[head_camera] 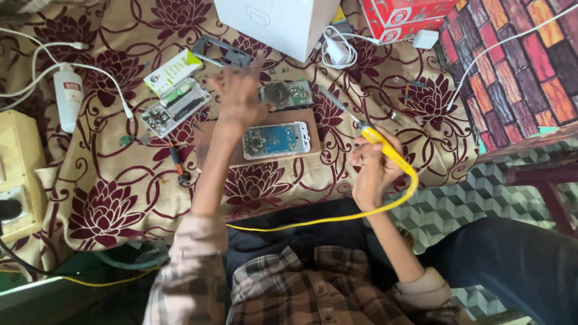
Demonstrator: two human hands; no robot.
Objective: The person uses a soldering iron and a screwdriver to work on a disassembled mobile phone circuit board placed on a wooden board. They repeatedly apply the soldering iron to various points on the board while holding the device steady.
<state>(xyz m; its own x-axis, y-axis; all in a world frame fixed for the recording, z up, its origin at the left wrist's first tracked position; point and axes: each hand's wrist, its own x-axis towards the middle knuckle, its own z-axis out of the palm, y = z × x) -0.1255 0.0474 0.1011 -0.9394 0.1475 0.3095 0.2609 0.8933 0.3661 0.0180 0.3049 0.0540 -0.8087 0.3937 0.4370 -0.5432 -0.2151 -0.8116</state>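
Nearest me: plaid shirt (pixel 289 289), sleeves rolled at both forearms.
Right hand (pixel 374 168): I see fingers curled tight around a yellow soldering iron (pixel 385 150), tip aimed up-left, held off the cloth; its yellow cord (pixel 337 218) loops back across my lap.
Left hand (pixel 239 96): raised, blurred, fingers loosely spread, gripping nothing I can make out.
Opened phone (pixel 277 140): flat on a brown board (pixel 211 141), just right of the left wrist.
Circuit board (pixel 288 94): beyond it.
Second phone frame (pixel 176 108): left, on the floral cloth (pixel 108 210).
White bottle (pixel 68 96): far left.
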